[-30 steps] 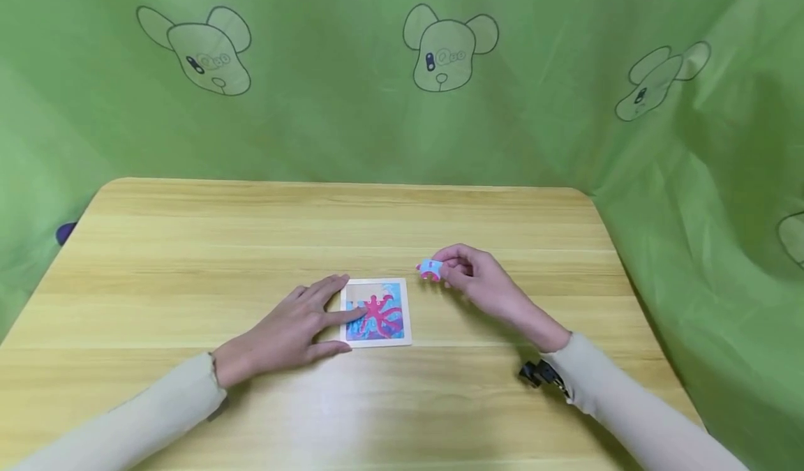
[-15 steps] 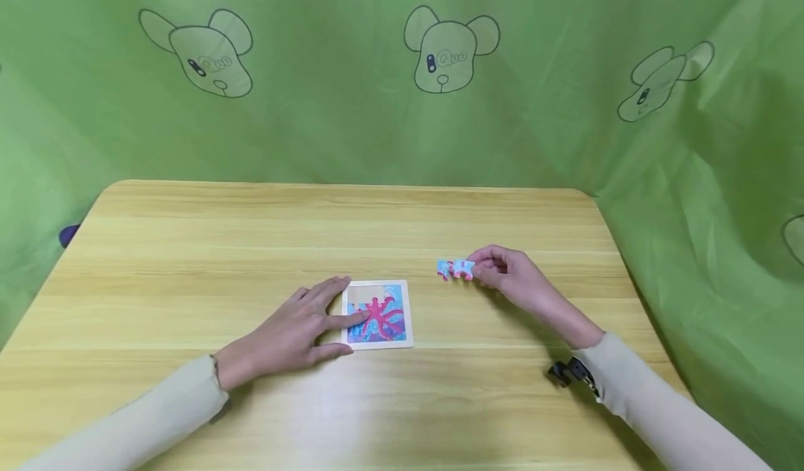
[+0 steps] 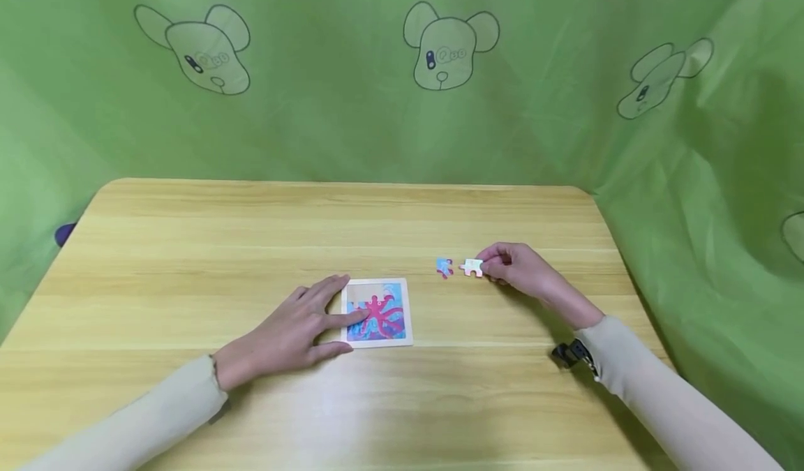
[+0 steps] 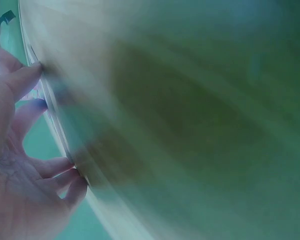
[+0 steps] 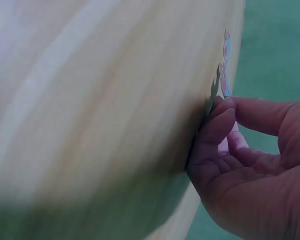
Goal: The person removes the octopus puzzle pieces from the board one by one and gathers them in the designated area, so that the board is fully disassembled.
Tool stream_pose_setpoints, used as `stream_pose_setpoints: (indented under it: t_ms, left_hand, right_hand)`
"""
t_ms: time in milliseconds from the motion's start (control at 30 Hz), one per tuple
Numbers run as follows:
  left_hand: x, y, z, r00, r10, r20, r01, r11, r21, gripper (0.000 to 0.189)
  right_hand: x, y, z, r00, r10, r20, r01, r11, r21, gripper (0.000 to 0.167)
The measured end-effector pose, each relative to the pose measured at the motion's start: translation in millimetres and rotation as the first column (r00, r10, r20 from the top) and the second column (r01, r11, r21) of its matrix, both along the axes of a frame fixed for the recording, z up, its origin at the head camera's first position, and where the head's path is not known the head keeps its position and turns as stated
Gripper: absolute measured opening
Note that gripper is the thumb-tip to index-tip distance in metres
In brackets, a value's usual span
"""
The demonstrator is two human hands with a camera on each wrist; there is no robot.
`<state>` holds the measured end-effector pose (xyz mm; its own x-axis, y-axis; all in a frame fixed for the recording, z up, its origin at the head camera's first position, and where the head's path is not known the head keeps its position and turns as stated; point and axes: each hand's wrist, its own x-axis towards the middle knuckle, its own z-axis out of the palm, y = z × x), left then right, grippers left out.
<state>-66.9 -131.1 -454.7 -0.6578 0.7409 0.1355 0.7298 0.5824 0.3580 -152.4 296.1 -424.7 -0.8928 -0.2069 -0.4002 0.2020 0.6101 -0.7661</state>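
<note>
Right hand (image 3: 527, 272) pinching pale pink-edged jigsaw piece (image 3: 472, 266), blue-and-red jigsaw piece (image 3: 443, 266) just beside.
Left hand (image 3: 295, 328), fingers spread, rests on square white-framed red-octopus puzzle (image 3: 407, 317); both pieces right of it.

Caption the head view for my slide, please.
Left hand on the puzzle, right hand pinching a piece.

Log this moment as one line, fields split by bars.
left hand: rests on puzzle board | right hand: pinches puzzle piece | loose piece: on table, apart | puzzle board: upper-left unfilled
</note>
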Motion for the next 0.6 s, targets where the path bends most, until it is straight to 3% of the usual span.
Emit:
stream_pose_setpoints:
  t_ms: [267,433,600]
  left_hand:
    - [-1.1,1.9,4.1,1.0,0.0,0.03,0.0,1.0,-0.011,0.057]
    - [-0.5,1.6,4.0,0.999,0.0,0.034,0.0,1.0,-0.017,0.057]
    - [0.5,0.0,3.8,1.0,0.002,0.028,-0.002,1.0,-0.014,0.057]
  right_hand:
    - [0.1,1,1.6,1.0,-0.004,-0.031,0.006,0.999,0.054,0.026]
    - [4.4,1,5.4,0.994,-0.004,-0.107,0.018,0.992,0.128,0.033]
    - [14.3,-9,11.6,0.984,0.015,-0.179,0.015,0.987,0.163,0.029]
